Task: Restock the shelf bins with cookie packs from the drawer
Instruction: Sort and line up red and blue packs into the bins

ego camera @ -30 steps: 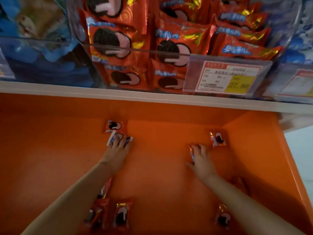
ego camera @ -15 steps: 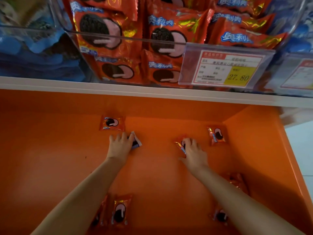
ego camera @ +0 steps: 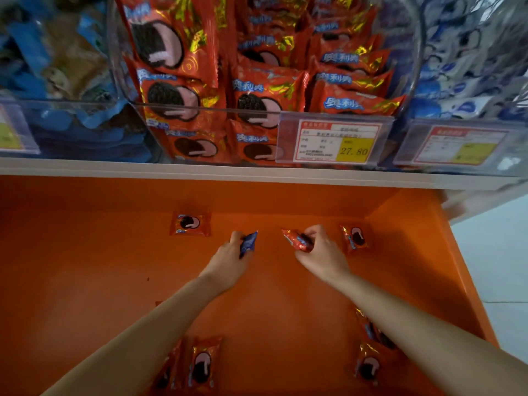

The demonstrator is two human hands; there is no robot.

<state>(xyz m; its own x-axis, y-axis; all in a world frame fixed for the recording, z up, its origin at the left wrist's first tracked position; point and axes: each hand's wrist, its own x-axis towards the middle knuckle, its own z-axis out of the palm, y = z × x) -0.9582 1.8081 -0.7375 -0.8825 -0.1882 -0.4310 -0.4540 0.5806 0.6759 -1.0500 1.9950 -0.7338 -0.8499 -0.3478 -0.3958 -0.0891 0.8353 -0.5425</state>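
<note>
Far from finished, judging by the orange drawer [ego camera: 85, 267]: six cookie packs loose on its floor, two more in the hands. At seven o'clock, near-left red packs [ego camera: 201, 364] side by side, one partly under the left forearm. At eleven o'clock, back-left red pack [ego camera: 190, 223] flat near the rear wall. Near centre, left hand [ego camera: 228, 258] clenched round a blue pack [ego camera: 248, 243], turned on edge; lifted clear or not, impossible to say. Just beside it, right hand [ego camera: 323, 255] pinching the held red pack [ego camera: 297, 240] by one end, tilted. At one o'clock, right-wall red pack [ego camera: 355, 238] close to the corner. At five o'clock, near-right red packs [ego camera: 368, 364], one half hidden by the right forearm. Above, at ten o'clock, blue bin [ego camera: 57, 67], fullness hard to read; at twelve o'clock, red bin [ego camera: 257, 81] heaped past its front lip. Left to do, probably: carry both held packs up to matching bins, then gather the loose ones.
</note>
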